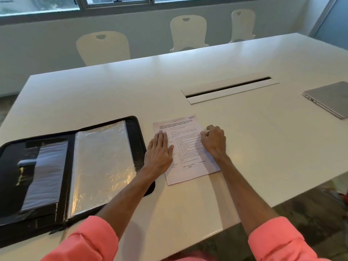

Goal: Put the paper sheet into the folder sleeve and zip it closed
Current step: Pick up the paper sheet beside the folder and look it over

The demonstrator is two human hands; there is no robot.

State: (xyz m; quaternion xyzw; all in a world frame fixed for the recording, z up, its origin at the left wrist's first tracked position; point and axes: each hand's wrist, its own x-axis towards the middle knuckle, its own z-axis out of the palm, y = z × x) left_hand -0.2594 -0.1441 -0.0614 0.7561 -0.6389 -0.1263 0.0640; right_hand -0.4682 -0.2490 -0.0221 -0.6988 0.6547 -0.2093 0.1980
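A printed paper sheet (185, 140) lies flat on the white table (263, 147), just right of an open black zip folder (11, 166). The folder's right half shows a shiny clear plastic sleeve (101, 166); its left half has pockets. My left hand (160, 151) rests flat on the sheet's left edge, fingers together and extended. My right hand (213, 141) sits at the sheet's right edge with fingers curled down against it; whether it pinches the paper is unclear.
A closed grey laptop (327, 98) lies at the far right. A cable slot (228, 89) runs across the table's middle. Three white chairs (188, 32) stand behind the far edge. The table's near right edge drops to the floor.
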